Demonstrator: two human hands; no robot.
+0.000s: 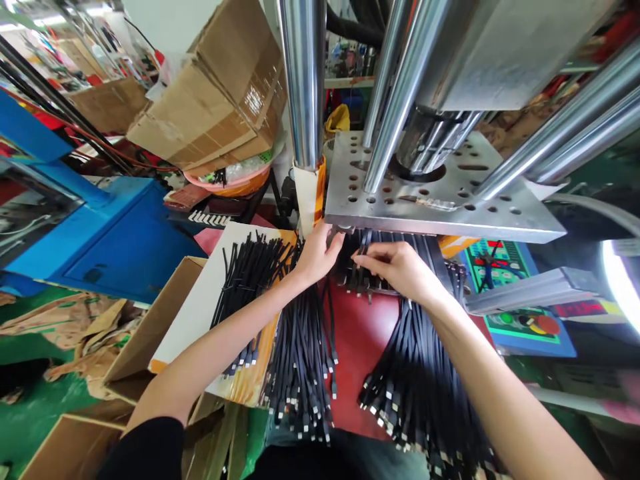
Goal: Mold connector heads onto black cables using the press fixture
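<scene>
A pink basket (250,185) at eleven o'clock holds clear plastic and something black. Black cables (417,373) lie at five o'clock, long axis running twelve to six, plugs toward six. The right hand (403,267) pinches what seems a dark cable end; whether the left hand (314,257) grips anything, I cannot tell.

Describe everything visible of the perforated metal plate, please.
The metal plate is thick and silver-grey, with round holes, slots and a large opening around a metal shaft. Shiny rods meet its top, where a small slender object lies. It appears roughly level, above the black cables; whether the left hand touches its edge is unclear.
</scene>
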